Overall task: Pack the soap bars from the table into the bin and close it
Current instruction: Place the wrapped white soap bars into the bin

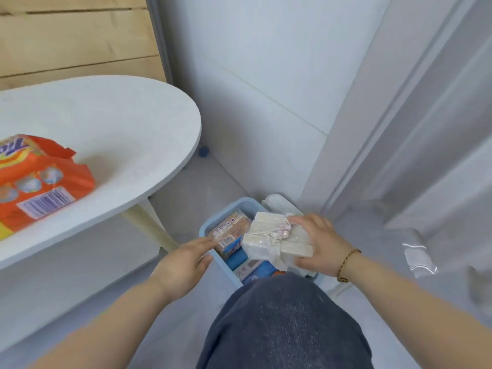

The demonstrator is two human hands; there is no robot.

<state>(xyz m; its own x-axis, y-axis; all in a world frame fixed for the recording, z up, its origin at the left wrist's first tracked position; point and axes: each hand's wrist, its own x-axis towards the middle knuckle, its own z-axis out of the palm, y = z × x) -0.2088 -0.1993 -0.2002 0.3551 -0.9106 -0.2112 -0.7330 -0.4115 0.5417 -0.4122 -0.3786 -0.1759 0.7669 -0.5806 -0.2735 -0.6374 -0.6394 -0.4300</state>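
A light blue bin [241,205] stands on the floor below the table's end, holding several boxed soap bars [231,230]. Over its right half my right hand [318,242] grips a clear-wrapped pack of cream soap bars [271,239]. My left hand [186,258] reaches to the bin's left rim, fingers straight and touching the rim and a boxed soap. The bin's white lid [278,203] lies behind the bin, partly hidden by the pack.
A white rounded table [119,134] stands to the left with an orange detergent bag [40,179] on it. A white wall and a door frame close in behind and to the right. My knee [285,323] in dark trousers covers the bin's near edge.
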